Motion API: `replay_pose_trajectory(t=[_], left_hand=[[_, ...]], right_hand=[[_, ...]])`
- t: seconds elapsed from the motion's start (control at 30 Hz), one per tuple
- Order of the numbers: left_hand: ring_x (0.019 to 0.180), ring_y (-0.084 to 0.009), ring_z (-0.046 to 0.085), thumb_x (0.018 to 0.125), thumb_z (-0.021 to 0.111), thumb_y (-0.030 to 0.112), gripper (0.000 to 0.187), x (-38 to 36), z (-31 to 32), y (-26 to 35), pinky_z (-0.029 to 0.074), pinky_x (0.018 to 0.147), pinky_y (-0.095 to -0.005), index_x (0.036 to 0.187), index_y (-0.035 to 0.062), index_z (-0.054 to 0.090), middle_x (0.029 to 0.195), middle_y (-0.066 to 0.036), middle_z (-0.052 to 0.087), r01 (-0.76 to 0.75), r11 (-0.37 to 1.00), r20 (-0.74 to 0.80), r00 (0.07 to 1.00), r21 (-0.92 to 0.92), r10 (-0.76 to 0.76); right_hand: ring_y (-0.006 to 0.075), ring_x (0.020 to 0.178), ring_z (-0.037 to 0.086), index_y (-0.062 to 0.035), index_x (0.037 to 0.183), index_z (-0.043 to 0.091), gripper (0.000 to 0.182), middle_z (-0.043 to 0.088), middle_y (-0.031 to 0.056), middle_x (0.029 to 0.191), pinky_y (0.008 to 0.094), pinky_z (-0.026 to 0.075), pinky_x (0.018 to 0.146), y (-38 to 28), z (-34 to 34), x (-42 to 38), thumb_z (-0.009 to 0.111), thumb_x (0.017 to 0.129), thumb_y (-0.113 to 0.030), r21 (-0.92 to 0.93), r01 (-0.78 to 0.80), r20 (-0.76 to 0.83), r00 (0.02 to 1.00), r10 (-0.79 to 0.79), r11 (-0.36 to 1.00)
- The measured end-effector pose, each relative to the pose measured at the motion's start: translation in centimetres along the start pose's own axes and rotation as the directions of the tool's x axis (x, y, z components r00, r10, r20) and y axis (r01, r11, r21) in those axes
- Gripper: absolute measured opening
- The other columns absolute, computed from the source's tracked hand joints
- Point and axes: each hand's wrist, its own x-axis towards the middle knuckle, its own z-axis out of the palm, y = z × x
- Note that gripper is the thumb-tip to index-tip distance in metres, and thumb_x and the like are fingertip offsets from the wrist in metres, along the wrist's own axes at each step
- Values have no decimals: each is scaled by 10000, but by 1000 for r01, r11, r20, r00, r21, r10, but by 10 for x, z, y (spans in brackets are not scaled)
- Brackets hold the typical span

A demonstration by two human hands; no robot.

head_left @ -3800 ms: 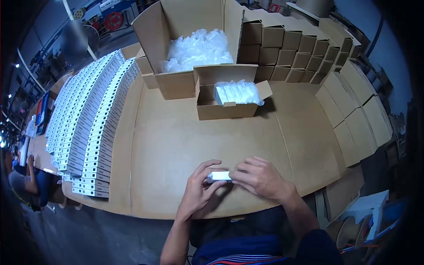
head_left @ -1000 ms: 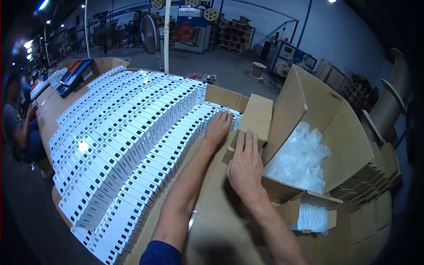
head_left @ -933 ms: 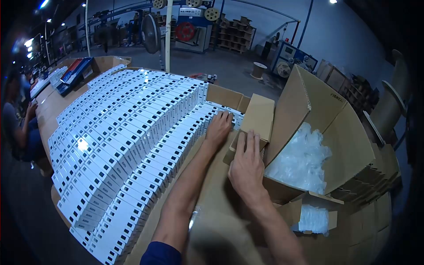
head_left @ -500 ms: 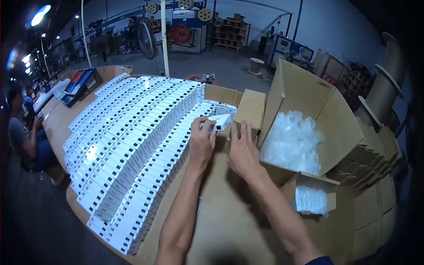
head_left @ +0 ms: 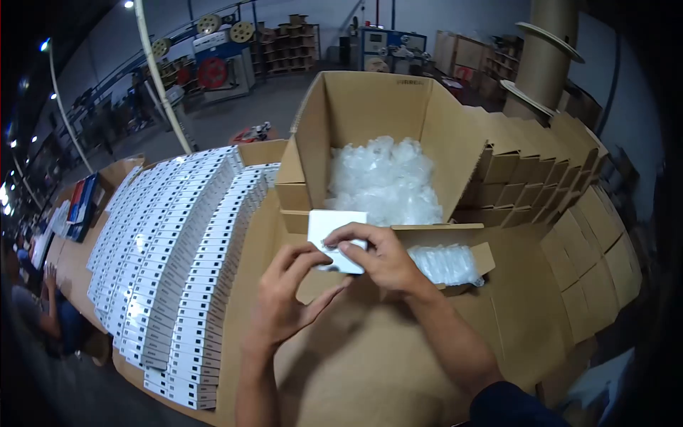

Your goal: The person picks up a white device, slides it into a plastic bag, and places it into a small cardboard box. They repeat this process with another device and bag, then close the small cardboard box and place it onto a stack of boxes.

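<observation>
A small white box is tilted up in front of me over the cardboard-covered table. My right hand grips its right side, with fingers lying across the face. My left hand is at the box's lower left, fingertips touching or very close to its near edge. Its thumb is spread away from the fingers. Long rows of similar white boxes with dark square marks stand packed on the left. Just beyond my right hand, an open small carton contains clear plastic-wrapped pieces.
A large open carton holding clear plastic bags stands ahead. Folded brown cartons are stacked at right. A person sits at the far left, near a blue-and-red box. A pole rises behind the table.
The view has swung right. The white box has come from beside the rows to in front of me, from my left hand to my right. My right hand has left the brown carton.
</observation>
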Motion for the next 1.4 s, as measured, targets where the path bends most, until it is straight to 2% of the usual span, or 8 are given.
replay_pose_trajectory(t=[0.2, 0.37, 0.6, 0.77, 0.97, 1.27, 1.33, 1.4], left_hand=[[775, -268, 677, 865, 760, 67, 145, 119, 98, -50, 543, 734, -357, 963, -21, 700, 844, -153, 678, -84, 985, 121, 987, -153, 103], [1110, -369, 647, 826, 797, 83, 514, 217, 232, -127, 544, 941, -451, 1297, 36, 597, 1236, -215, 646, -278, 959, 309, 909, -54, 281], [1055, -381, 671, 813, 843, 179, 325, 264, 265, -150, 532, 961, -438, 1050, -8, 720, 1290, -214, 634, -121, 989, 562, 813, -89, 150], [1064, -150, 635, 922, 794, 144, 193, 250, 214, -157, 543, 927, -339, 982, -8, 692, 1102, -60, 706, -104, 881, 109, 979, -461, 173], [925, -108, 641, 954, 757, 104, 208, 217, 168, -115, 535, 822, -272, 1082, -46, 692, 1016, -58, 708, -15, 773, 44, 997, -635, 56], [644, -30, 487, 1054, 633, 213, 211, 119, 118, -35, 384, 560, -199, 1023, 9, 673, 742, 47, 576, 143, 808, -177, 940, -571, -292], [723, -79, 550, 1098, 519, 358, 359, 76, 110, -39, 465, 674, -216, 1174, 24, 625, 866, -11, 625, 123, 271, 22, 938, -955, -346], [896, -137, 606, 1109, 416, 465, 488, 29, 131, 8, 503, 858, -263, 1287, 31, 553, 1063, -81, 637, 18, 111, -49, 821, -994, -568]], right_hand=[[271, 925, 673, -67, 1137, 741, 311, 652, 180, 994, 385, 531, 812, -35, -90, -23, 510, 950, 26, -734, -83, -377, 875, -303, 674], [367, 1047, 633, -97, 1257, 721, 394, 608, 239, 1188, 424, 495, 963, -31, -149, 19, 484, 960, 8, -846, 75, -324, 715, -620, 528], [374, 1150, 620, -143, 1345, 689, 444, 609, 247, 1185, 413, 460, 1048, -25, -170, 42, 480, 973, -21, -733, 81, -421, 726, -544, 676], [410, 1168, 606, -123, 1367, 669, 473, 625, 259, 1223, 446, 468, 1039, -14, -167, 48, 694, 895, -144, -797, -21, -426, 728, -537, 604], [329, 1018, 667, -46, 1206, 732, 497, 684, 227, 1045, 419, 536, 934, 8, -169, 72, 861, 811, -319, -745, -38, -470, 737, -485, 666], [48, 635, 502, 57, 889, 724, 290, 587, -6, 716, 244, 450, 566, -28, -114, -30, 704, 1005, -208, -342, 51, -409, 891, -198, 938], [43, 627, 470, 46, 903, 740, 299, 550, -25, 700, 252, 408, 535, -21, -95, -69, 696, 1012, -230, -266, 65, -459, 869, -186, 962], [38, 614, 387, 30, 924, 759, 322, 473, -59, 676, 266, 304, 519, -2, -73, -106, 677, 1027, -263, -140, 56, -655, 744, -135, 989]])
